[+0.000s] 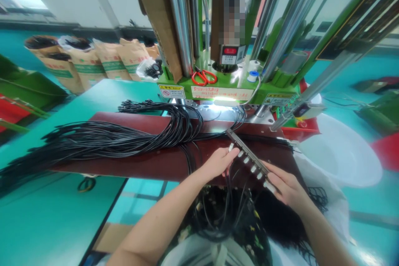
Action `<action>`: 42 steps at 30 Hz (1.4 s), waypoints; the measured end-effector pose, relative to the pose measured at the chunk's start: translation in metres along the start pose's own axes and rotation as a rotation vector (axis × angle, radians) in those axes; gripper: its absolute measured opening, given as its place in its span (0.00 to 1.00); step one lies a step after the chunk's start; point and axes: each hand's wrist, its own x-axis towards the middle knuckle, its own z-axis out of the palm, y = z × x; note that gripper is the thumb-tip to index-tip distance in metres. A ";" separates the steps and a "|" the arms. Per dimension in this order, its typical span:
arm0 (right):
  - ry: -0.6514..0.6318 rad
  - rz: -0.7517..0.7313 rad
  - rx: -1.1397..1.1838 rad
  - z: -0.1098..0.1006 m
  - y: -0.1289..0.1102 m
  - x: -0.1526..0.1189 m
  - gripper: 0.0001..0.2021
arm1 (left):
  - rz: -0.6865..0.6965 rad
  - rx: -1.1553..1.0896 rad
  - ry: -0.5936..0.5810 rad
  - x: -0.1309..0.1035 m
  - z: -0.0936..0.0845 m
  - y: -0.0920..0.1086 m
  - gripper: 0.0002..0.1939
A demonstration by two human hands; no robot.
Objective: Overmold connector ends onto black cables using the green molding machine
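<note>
A long metal mould bar (249,153) lies tilted in front of me, with several pale connector ends (246,160) along its near side. My right hand (286,185) is closed around the bar's lower right end. At its upper left part, my left hand (220,161) has thumb and fingers pinched at a connector on a black cable; the exact grip is partly hidden. Loose black cables (229,191) hang below the bar over my lap. To the left, a thick bundle of black cables (134,139) stretches along the dark red board (124,166).
A green press machine (177,78) with upright steel columns stands ahead, its lamp lit. On it are red-handled scissors (204,77) and a blue-and-white spool (252,76). A white tub (346,153) is at right, paper sacks (87,66) at back left, a green table (46,216) at left.
</note>
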 end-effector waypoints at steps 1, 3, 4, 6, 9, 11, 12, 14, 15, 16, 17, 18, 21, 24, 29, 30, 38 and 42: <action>0.004 0.013 -0.003 0.001 -0.002 -0.001 0.28 | -0.001 -0.050 -0.038 -0.001 0.000 0.000 0.25; 0.011 0.034 -0.010 0.003 -0.006 -0.004 0.28 | 0.010 -0.124 -0.095 -0.004 0.000 0.001 0.25; 0.009 0.040 -0.008 0.003 -0.007 -0.005 0.29 | 0.003 -0.132 -0.122 -0.005 -0.001 0.001 0.26; -0.010 0.050 0.002 0.004 -0.009 -0.006 0.28 | -0.034 -0.113 -0.169 -0.005 -0.003 0.002 0.26; -0.059 0.042 -0.001 0.002 -0.011 -0.007 0.27 | -0.077 -0.084 -0.218 -0.005 -0.006 0.004 0.26; -0.092 0.026 -0.026 0.001 -0.012 -0.007 0.26 | -0.098 -0.079 -0.231 -0.004 -0.008 0.004 0.25; -0.100 0.021 -0.035 0.000 -0.013 -0.007 0.25 | -0.109 -0.072 -0.232 -0.004 -0.008 0.004 0.25; -0.106 0.023 -0.045 -0.002 -0.012 -0.006 0.25 | -0.125 -0.064 -0.229 -0.003 -0.009 0.003 0.24; -0.113 0.033 -0.051 -0.003 -0.012 -0.005 0.25 | -0.126 -0.065 -0.229 -0.003 -0.009 0.002 0.24; -0.123 0.043 -0.062 -0.004 -0.011 -0.004 0.25 | -0.120 -0.071 -0.229 -0.003 -0.009 0.001 0.24; -0.137 0.043 -0.075 -0.005 -0.009 -0.002 0.26 | -0.110 -0.080 -0.227 -0.003 -0.010 0.001 0.24; -0.156 0.024 -0.093 -0.006 -0.008 -0.001 0.26 | -0.100 -0.090 -0.221 -0.004 -0.010 0.000 0.24; -0.204 -0.137 -0.173 -0.008 -0.007 0.003 0.23 | -0.097 -0.112 -0.198 -0.005 -0.011 -0.002 0.24; -0.220 -0.260 -0.231 -0.006 -0.012 0.004 0.21 | -0.124 -0.116 -0.181 -0.004 -0.011 -0.002 0.24; -0.221 -0.121 -0.135 -0.003 -0.018 0.004 0.22 | -0.182 -0.074 -0.186 0.001 -0.009 0.000 0.23; -0.235 -0.091 -0.133 -0.006 -0.018 0.004 0.22 | -0.192 -0.007 -0.178 0.001 -0.009 0.001 0.23; -0.337 -0.035 -0.365 -0.039 -0.023 0.019 0.14 | 0.150 0.869 0.123 -0.015 -0.014 0.016 0.18; -0.344 -0.234 -0.619 -0.038 -0.038 0.032 0.09 | 0.355 0.906 0.236 -0.006 -0.007 0.023 0.14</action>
